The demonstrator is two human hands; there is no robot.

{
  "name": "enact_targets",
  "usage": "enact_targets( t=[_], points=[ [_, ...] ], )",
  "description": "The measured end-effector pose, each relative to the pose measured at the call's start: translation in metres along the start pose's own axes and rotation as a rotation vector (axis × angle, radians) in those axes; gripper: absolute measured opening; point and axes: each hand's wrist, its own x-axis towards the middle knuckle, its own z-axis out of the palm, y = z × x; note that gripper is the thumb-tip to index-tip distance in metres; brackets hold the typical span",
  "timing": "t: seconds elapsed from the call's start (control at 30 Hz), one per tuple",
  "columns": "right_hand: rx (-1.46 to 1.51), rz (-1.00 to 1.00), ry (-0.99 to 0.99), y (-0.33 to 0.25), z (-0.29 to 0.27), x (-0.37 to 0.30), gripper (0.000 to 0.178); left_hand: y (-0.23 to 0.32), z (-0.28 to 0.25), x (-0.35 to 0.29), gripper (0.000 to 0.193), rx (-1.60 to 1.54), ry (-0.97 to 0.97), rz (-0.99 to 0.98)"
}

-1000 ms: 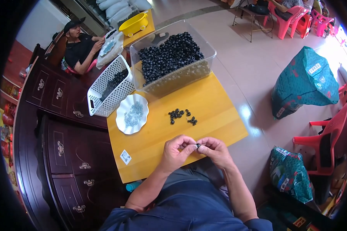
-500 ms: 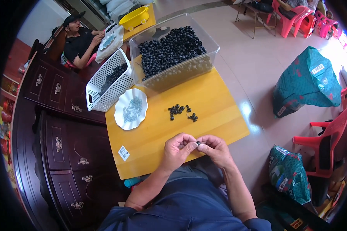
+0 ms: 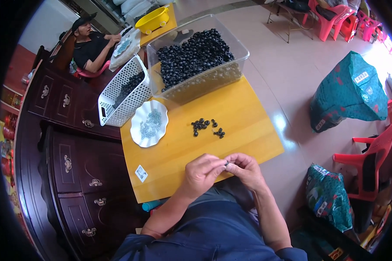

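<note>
My left hand (image 3: 201,172) and my right hand (image 3: 245,168) meet fingertip to fingertip over the near edge of a yellow table (image 3: 244,126). Together they pinch one small dark bead-like piece (image 3: 226,163). A little heap of the same black pieces (image 3: 206,126) lies on the table just beyond my hands. Farther back stands a clear plastic tub (image 3: 198,58) heaped with black pieces. A white scalloped dish (image 3: 149,123) holding small pale bits sits at the table's left.
A white perforated basket (image 3: 122,93) with dark pieces stands left of the tub. Dark wooden cabinets (image 3: 69,143) flank the table. Another person (image 3: 93,43) sits at the far left. Teal sacks (image 3: 350,93) and red plastic chairs (image 3: 370,152) stand on the tiled floor at right.
</note>
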Motion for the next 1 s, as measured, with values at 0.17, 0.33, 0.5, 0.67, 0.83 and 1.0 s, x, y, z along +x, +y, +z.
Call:
enact_targets(
  t=[0.17,0.33,0.5,0.67,0.83,1.0],
  points=[
    [0.070,0.042,-0.006,-0.007,0.002,-0.004,0.017,0.003,-0.006,0.004,0.017,-0.035,-0.034,0.082],
    [0.104,0.019,0.002,-0.010,0.003,-0.006,0.020,-0.032,-0.029,0.020,0.012,0.164,0.183,-0.247],
    [0.146,0.007,-0.001,-0.011,0.003,-0.004,0.018,-0.070,-0.043,0.030,0.018,0.429,0.199,-0.210],
    [0.155,0.010,0.032,-0.012,0.004,-0.003,0.016,-0.084,-0.035,0.036,0.027,0.665,0.193,-0.171],
    [0.164,0.018,0.033,-0.012,0.004,-0.003,0.015,-0.087,-0.027,0.042,0.023,0.677,0.205,-0.211],
    [0.175,0.022,0.026,-0.014,0.004,-0.003,0.015,-0.092,-0.023,0.043,0.015,0.653,0.224,-0.210]
  ],
)
